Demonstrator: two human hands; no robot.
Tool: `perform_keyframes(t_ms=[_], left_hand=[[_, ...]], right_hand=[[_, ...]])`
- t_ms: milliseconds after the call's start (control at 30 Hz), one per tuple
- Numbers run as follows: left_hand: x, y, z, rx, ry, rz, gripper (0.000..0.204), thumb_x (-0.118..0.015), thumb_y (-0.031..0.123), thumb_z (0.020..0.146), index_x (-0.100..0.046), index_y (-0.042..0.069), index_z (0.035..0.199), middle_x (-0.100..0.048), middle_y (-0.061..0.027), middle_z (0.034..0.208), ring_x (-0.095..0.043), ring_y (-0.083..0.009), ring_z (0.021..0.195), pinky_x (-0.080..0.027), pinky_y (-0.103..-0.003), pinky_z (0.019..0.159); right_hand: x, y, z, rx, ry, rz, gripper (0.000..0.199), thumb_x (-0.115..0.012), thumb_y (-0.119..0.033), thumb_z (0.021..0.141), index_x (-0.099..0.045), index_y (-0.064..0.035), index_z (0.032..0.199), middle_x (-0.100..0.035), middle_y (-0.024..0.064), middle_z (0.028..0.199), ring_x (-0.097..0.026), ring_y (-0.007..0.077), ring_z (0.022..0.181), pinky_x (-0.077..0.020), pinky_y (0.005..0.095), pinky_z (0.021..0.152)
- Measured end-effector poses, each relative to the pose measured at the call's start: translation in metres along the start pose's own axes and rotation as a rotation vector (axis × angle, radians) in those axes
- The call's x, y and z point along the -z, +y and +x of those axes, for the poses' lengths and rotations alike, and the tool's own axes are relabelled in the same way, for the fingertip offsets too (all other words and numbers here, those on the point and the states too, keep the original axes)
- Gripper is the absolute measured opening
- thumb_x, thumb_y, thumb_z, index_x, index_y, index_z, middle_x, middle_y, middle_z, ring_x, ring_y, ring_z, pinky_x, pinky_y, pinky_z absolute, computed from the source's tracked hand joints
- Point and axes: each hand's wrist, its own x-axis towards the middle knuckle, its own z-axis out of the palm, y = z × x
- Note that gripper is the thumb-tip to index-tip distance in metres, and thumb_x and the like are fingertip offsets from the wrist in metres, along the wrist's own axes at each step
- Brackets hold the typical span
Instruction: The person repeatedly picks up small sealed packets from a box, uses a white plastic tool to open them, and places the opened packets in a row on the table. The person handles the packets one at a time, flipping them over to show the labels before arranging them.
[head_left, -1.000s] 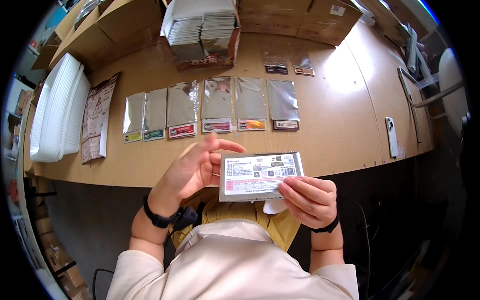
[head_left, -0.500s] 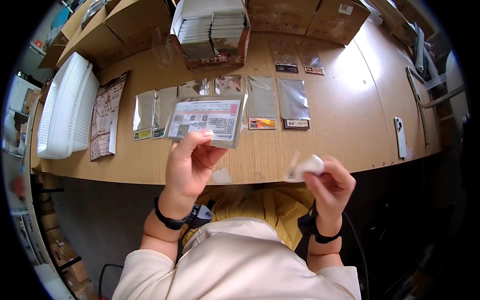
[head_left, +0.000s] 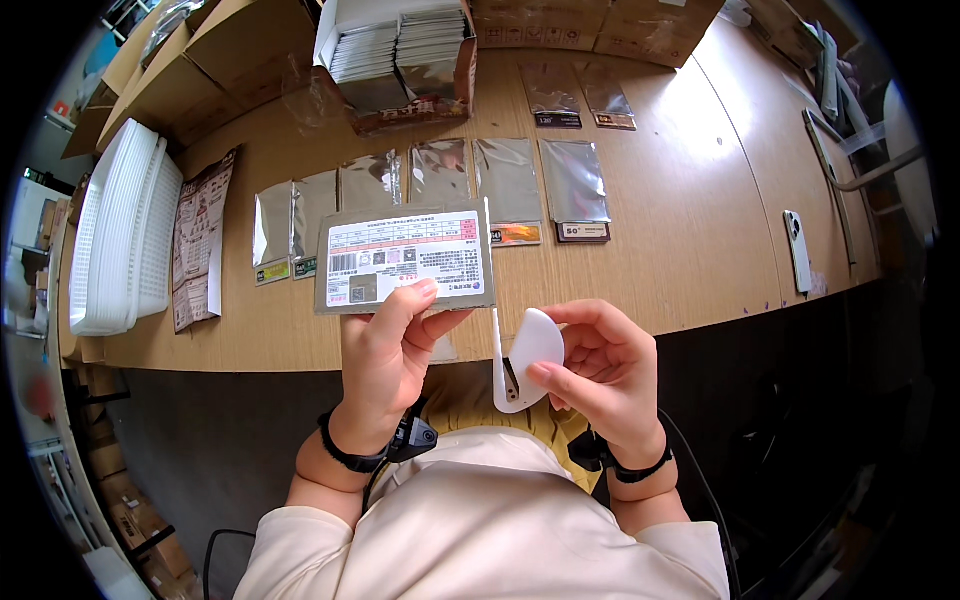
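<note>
Reader: Hands first — what does each grip hold in the head view?

Describer: Left hand is closed on the lower edge of a flat silver pouch with a printed label, thumb on its face, held up above the counter. Right hand pinches a small white plastic cutter, its thin blade standing upright just right of the pouch.

Reader: And around them?

Describer: Row of silver sachets lies on the counter behind the pouch. Stack of white trays sits far left, a white phone far right.
</note>
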Motion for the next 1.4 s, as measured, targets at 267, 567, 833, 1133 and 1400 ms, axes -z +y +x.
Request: perform_keyframes(t_ms=[267, 567, 833, 1133, 1400], left_hand=[[0.000, 0.000, -0.002, -0.017, 0.001, 0.017, 0.029, -0.054, 0.000, 0.079, -0.051, -0.005, 0.107, -0.059, -0.0129, 0.099, -0.062, -0.0208, 0.088, -0.057, -0.031, 0.074], [-0.004, -0.003, -0.014, -0.066, -0.116, 0.312, 0.028, -0.059, -0.005, 0.078, -0.051, -0.007, 0.105, -0.060, -0.0139, 0.097, -0.062, -0.0187, 0.085, -0.056, -0.032, 0.071], [0.013, 0.000, -0.010, 0.303, -0.232, 0.194, 0.037, -0.058, -0.004, 0.077, -0.046, -0.007, 0.111, -0.060, -0.0152, 0.100, -0.063, -0.0206, 0.088, -0.056, -0.033, 0.075], [0.025, -0.007, 0.008, 0.282, -0.131, 0.012, 0.031, -0.057, -0.004, 0.077, -0.051, -0.004, 0.108, -0.061, -0.0147, 0.098, -0.063, -0.0224, 0.089, -0.056, -0.033, 0.074], [0.018, -0.025, -0.008, -0.129, -0.157, 0.314, 0.033, -0.059, -0.009, 0.077, -0.051, -0.003, 0.109, -0.061, -0.0119, 0.100, -0.060, -0.0183, 0.091, -0.052, -0.031, 0.079]], right_hand=[[-0.002, -0.003, 0.001, -0.020, -0.001, -0.009, 0.031, -0.064, 0.004, 0.078, -0.051, 0.0048, 0.106, -0.061, 0.0062, 0.075, -0.057, 0.0047, 0.061, -0.0437, 0.0160, 0.049], [0.004, -0.002, 0.009, 0.080, 0.212, 0.039, 0.028, -0.062, 0.001, 0.080, -0.050, 0.0036, 0.105, -0.060, 0.0055, 0.074, -0.054, 0.0051, 0.055, -0.0418, 0.0163, 0.046], [0.136, 0.000, 0.031, 0.149, 0.757, -0.654, 0.027, -0.065, -0.006, 0.079, -0.056, 0.0058, 0.102, -0.058, 0.0052, 0.062, -0.051, 0.0070, 0.050, -0.0388, 0.0194, 0.045], [0.170, 0.036, 0.022, -0.001, 0.806, -1.087, 0.031, -0.069, -0.011, 0.075, -0.061, 0.0012, 0.103, -0.055, 0.0102, 0.085, -0.055, 0.0121, 0.054, -0.0450, 0.0241, 0.050], [0.022, 0.013, 0.015, 0.157, 0.195, -0.124, 0.025, -0.063, 0.002, 0.078, -0.055, 0.0020, 0.102, -0.058, 0.0055, 0.094, -0.054, 0.0051, 0.072, -0.0455, 0.0173, 0.058]])
